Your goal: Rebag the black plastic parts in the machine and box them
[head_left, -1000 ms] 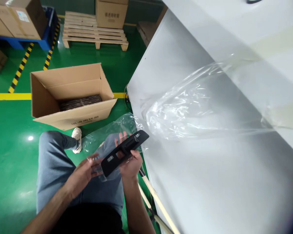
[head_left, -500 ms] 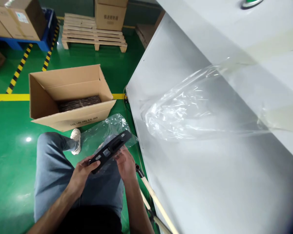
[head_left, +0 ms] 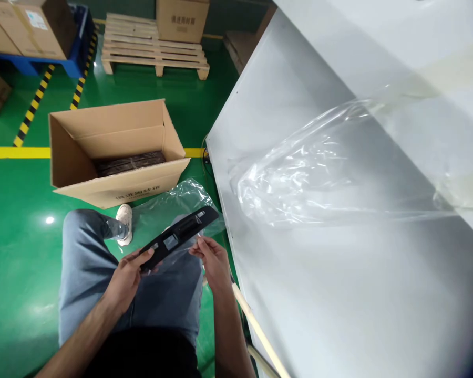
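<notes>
Holding black panel [head_left: 187, 226]; green floor [head_left: 19, 226], open carton [head_left: 106, 194], wooden pallet [head_left: 142, 50] beyond.

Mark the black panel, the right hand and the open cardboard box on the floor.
Black panel [head_left: 180, 234]: head view, on its top face, near mid-length.
Right hand [head_left: 215, 261]: head view, middle of the hand, behind the fingers.
Open cardboard box [head_left: 112, 191]: head view, outside of its near wall.
</notes>
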The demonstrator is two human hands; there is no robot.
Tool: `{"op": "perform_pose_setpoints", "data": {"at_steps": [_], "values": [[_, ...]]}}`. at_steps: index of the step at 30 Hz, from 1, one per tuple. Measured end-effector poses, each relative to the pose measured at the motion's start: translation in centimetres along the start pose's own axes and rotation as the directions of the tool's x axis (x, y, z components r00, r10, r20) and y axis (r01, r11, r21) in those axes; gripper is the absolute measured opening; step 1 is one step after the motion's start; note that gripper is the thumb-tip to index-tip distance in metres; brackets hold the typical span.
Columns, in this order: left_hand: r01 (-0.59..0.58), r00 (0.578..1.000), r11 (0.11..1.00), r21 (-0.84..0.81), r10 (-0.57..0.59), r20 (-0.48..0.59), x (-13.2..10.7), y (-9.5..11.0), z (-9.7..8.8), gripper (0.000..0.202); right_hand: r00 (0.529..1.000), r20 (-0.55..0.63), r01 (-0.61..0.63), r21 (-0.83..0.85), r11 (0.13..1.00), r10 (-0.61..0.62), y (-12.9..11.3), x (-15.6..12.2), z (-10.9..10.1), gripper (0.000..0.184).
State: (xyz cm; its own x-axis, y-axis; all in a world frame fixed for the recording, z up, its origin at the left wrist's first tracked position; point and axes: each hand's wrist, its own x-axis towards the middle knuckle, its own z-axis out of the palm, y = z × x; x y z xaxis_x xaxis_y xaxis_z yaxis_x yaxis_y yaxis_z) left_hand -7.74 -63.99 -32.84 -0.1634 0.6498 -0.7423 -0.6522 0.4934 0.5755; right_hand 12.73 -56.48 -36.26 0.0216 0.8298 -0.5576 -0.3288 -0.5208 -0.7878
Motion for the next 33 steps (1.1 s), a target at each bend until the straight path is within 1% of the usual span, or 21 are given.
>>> {"op": "perform_pose_setpoints", "data": {"at_steps": [2, 4, 6, 7, 8, 10, 11, 13, 15, 18, 21, 23, 26, 28, 29, 30, 31, 33], "values": [[-0.011, 1.000, 1.000, 0.023, 0.010, 0.015, 0.1, 0.0, 0.1, 0.048, 1.000, -0.002, 0.009, 0.006, 1.000, -0.009, -0.1, -0.1, 0.1, 0.054], [-0.048, 0.999, 0.998, 0.051, 0.047, 0.023, 0.1, 0.1, 0.3, 0.053, 1.000, -0.029, 0.010, 0.021, 1.000, -0.009, 0.2, -0.5, 0.5, 0.060], [-0.090, 0.996, 0.994, 0.063, 0.091, -0.011, 0.2, 0.1, 0.4, 0.057, 0.999, -0.052, -0.007, 0.023, 1.000, 0.008, 0.9, -1.3, 1.4, 0.065], [-0.108, 0.993, 0.992, 0.068, 0.111, -0.031, 0.2, 0.2, 0.5, 0.056, 0.999, -0.045, -0.025, 0.010, 1.000, 0.025, 1.3, -1.9, 1.9, 0.066], [-0.126, 0.990, 0.989, 0.076, 0.130, -0.048, 0.2, 0.1, 0.6, 0.054, 0.999, -0.019, -0.046, -0.011, 0.999, 0.046, 1.8, -2.5, 2.6, 0.064], [-0.156, 0.984, 0.983, 0.101, 0.163, -0.066, 0.2, 0.1, 0.7, 0.049, 0.991, 0.088, -0.098, -0.053, 0.994, 0.103, 2.8, -3.8, 3.9, 0.058], [-0.167, 0.982, 0.980, 0.112, 0.176, -0.070, 0.2, 0.0, 0.6, 0.047, 0.980, 0.152, -0.121, -0.063, 0.991, 0.130, 3.3, -4.4, 4.4, 0.055], [-0.165, 0.983, 0.983, 0.083, 0.171, -0.071, 0.3, -0.1, 0.6, 0.045, 0.954, 0.255, -0.144, -0.061, 0.988, 0.155, 3.9, -5.3, 5.3, 0.049], [-0.140, 0.988, 0.990, 0.017, 0.141, -0.063, 0.5, -0.1, 0.4, 0.045, 0.942, 0.306, -0.128, -0.059, 0.990, 0.140, 4.3, -5.7, 5.6, 0.043], [-0.101, 0.993, 0.990, -0.099, 0.095, -0.068, 0.9, -0.1, 0.3, 0.044, 0.940, 0.334, -0.023, -0.128, 0.991, 0.065, 4.5, -5.7, 5.4, 0.031], [-0.078, 0.994, 0.979, -0.187, 0.062, -0.092, 1.0, -0.1, 0.4, 0.042, 0.943, 0.333, 0.097, -0.215, 0.972, -0.020, 4.6, -5.7, 5.2, 0.023], [-0.070, 0.995, 0.976, -0.205, 0.054, -0.084, 0.9, 0.0, 0.5, 0.042, 0.947, 0.315, 0.139, -0.240, 0.961, -0.059, 4.7, -5.9, 5.2, 0.023], [-0.074, 0.995, 0.982, -0.173, 0.061, -0.080, 0.6, 0.6, 0.5, 0.042, 0.941, 0.333, 0.145, -0.242, 0.959, -0.058, 4.9, -6.0, 5.1, 0.023], [-0.096, 0.993, 0.988, -0.123, 0.086, -0.084, 0.3, 1.3, 0.3, 0.045, 0.929, 0.369, 0.117, -0.214, 0.970, -0.031, 4.8, -5.6, 4.8, 0.030], [-0.112, 0.991, 0.989, -0.094, 0.105, -0.084, 0.2, 1.7, 0.2, 0.048, 0.929, 0.369, 0.100, -0.182, 0.978, -0.026, 4.7, -5.2, 4.6, 0.036], [-0.131, 0.989, 0.989, -0.065, 0.126, -0.083, 0.1, 2.1, 0.0, 0.052, 0.938, 0.344, 0.085, -0.139, 0.987, -0.033, 4.5, -4.6, 4.4, 0.043], [-0.148, 0.986, 0.988, -0.039, 0.145, -0.081, 0.0, 2.4, -0.1, 0.056, 0.955, 0.293, 0.080, -0.088, 0.993, -0.051, 4.3, -3.9, 4.3, 0.050], [-0.171, 0.982, 0.985, 0.003, 0.171, -0.076, -0.2, 2.8, -0.5, 0.066, 0.984, 0.152, 0.098, 0.003, 0.995, -0.097, 3.3, -2.3, 4.2, 0.062]]}}
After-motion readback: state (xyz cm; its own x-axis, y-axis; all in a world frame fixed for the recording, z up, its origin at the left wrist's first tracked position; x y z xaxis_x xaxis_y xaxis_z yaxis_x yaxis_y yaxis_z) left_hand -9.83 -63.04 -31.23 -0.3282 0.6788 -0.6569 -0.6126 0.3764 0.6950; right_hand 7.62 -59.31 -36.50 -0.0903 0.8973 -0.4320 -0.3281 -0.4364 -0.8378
